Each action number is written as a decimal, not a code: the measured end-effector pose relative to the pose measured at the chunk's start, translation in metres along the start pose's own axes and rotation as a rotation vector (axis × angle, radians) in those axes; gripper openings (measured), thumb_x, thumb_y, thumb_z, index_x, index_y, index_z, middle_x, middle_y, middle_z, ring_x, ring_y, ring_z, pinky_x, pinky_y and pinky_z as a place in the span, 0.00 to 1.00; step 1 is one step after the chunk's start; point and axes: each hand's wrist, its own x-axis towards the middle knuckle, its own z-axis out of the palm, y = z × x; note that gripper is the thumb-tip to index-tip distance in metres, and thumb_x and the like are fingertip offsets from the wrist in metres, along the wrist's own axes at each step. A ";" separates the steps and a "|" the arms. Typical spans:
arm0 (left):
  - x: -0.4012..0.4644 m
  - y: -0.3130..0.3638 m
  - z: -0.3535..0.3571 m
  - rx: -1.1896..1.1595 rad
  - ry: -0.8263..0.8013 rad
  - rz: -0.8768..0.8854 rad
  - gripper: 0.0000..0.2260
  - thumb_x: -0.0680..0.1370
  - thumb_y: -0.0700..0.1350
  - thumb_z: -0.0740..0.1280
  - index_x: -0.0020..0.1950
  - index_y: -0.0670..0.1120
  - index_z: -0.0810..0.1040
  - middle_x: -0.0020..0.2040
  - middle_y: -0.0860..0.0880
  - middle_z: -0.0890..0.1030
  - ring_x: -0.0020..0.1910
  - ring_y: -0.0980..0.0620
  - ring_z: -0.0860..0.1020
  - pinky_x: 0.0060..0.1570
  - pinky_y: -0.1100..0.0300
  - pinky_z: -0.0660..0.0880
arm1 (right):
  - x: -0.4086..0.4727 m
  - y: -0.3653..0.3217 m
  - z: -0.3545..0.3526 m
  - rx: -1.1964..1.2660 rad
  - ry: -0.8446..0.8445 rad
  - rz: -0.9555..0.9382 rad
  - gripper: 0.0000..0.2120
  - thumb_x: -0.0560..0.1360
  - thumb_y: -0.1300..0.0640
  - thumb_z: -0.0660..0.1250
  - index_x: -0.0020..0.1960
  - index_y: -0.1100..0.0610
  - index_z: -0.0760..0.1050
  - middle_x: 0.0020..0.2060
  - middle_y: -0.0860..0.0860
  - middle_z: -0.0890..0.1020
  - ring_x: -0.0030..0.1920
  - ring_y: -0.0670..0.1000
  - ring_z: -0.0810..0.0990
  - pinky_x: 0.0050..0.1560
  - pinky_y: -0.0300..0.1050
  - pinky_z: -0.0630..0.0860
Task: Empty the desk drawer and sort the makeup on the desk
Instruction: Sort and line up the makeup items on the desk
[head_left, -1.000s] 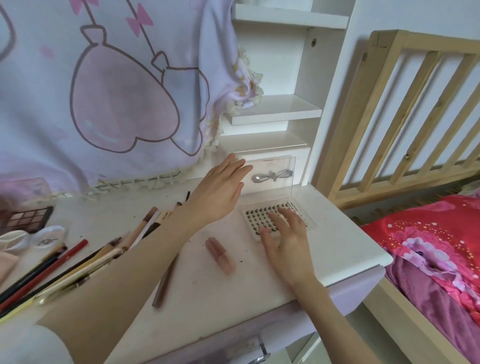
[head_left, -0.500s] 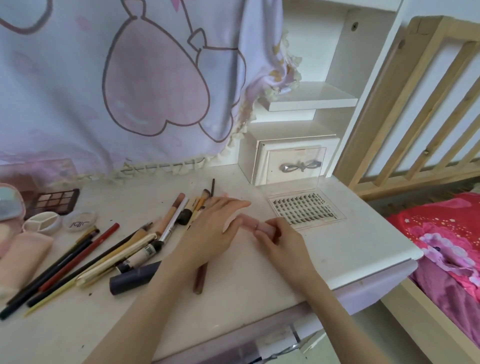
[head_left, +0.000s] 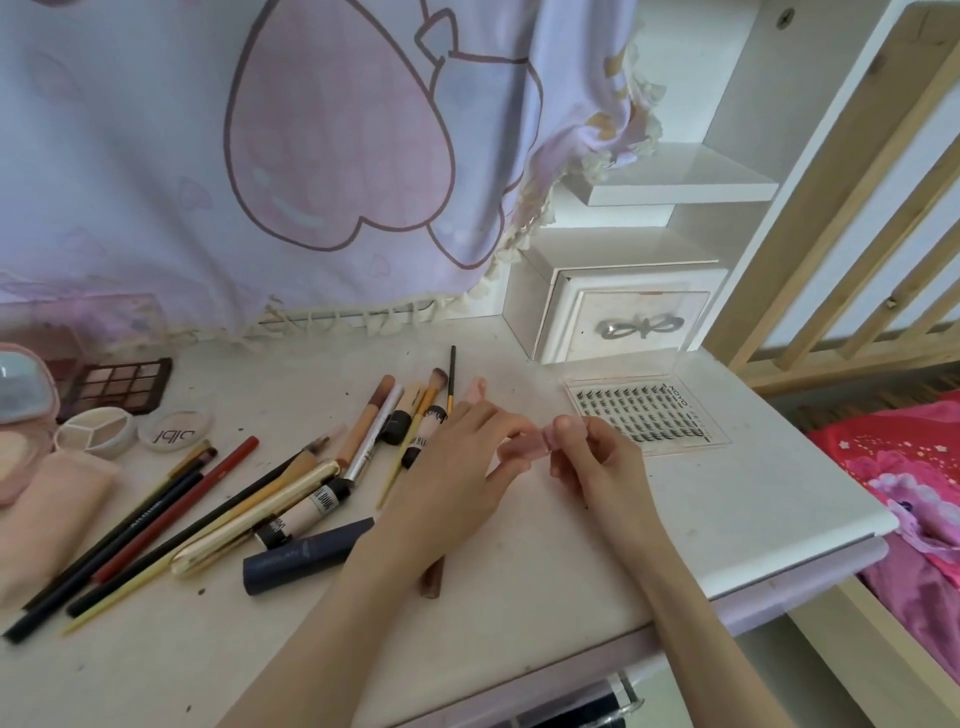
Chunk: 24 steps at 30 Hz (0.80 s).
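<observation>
Both hands meet at the middle of the white desk (head_left: 519, 571) on a small pink lipstick tube (head_left: 530, 446). My right hand (head_left: 597, 462) pinches its right end between thumb and fingers. My left hand (head_left: 457, 467) holds its left end with the fingertips. An open clear lash case (head_left: 644, 413) with rows of false lashes lies just right of the hands. Left of the hands lies a heap of pencils and brushes (head_left: 291, 483), plus a dark blue tube (head_left: 306, 553).
A small white drawer box (head_left: 628, 317) with a bow handle stands at the back right. An eyeshadow palette (head_left: 117, 384), round compacts (head_left: 96, 431), a white jar lid (head_left: 174, 431) and a pink pouch (head_left: 47, 514) sit at far left. A wooden bed rail (head_left: 831, 208) borders the right.
My right hand left the lash case and my left hand came down from above it. Both took hold of the pink lipstick tube and lifted it off the desk.
</observation>
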 end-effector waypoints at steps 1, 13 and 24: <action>-0.001 0.000 0.000 0.017 0.008 -0.009 0.07 0.78 0.46 0.63 0.56 0.48 0.74 0.54 0.51 0.76 0.70 0.55 0.61 0.68 0.67 0.54 | 0.001 0.000 0.001 -0.013 0.007 -0.008 0.14 0.78 0.54 0.62 0.39 0.63 0.74 0.25 0.49 0.75 0.26 0.45 0.69 0.29 0.33 0.66; -0.077 -0.005 -0.064 0.656 -0.055 -0.545 0.41 0.64 0.72 0.34 0.75 0.58 0.46 0.77 0.48 0.47 0.75 0.44 0.42 0.70 0.41 0.40 | -0.018 0.000 0.051 -0.064 -0.058 0.032 0.24 0.80 0.44 0.50 0.43 0.60 0.77 0.45 0.48 0.82 0.50 0.40 0.78 0.47 0.26 0.68; -0.108 -0.035 -0.089 0.686 0.068 -0.783 0.42 0.64 0.72 0.34 0.73 0.57 0.58 0.74 0.44 0.58 0.73 0.42 0.53 0.71 0.44 0.49 | -0.036 -0.001 0.101 -0.237 -0.176 -0.046 0.17 0.79 0.41 0.49 0.46 0.52 0.69 0.40 0.49 0.73 0.45 0.53 0.72 0.46 0.44 0.67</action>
